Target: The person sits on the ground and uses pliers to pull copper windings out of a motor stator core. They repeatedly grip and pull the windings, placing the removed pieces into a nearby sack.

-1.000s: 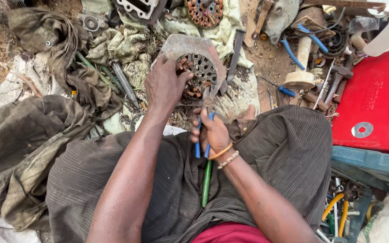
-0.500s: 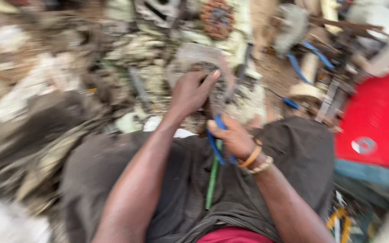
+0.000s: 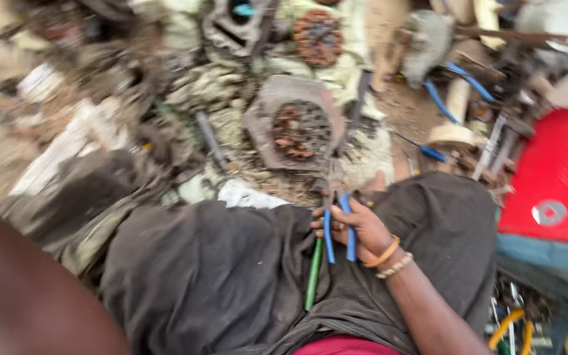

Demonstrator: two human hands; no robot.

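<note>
Right hand point(image 3: 361, 227) closed around blue-handled metal pliers point(image 3: 338, 227) and a green rod point(image 3: 313, 273), resting on the dark-clothed lap. Just beyond, grey round motor stator with rusty copper windings point(image 3: 296, 125) on littered ground. Left hand: out of view, only a blurred forearm.

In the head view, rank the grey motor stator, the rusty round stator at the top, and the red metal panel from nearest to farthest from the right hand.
From the right hand:
1. Grey motor stator, just ahead of the hand.
2. Red metal panel, off to its right.
3. Rusty round stator, far ahead at the top edge.
</note>
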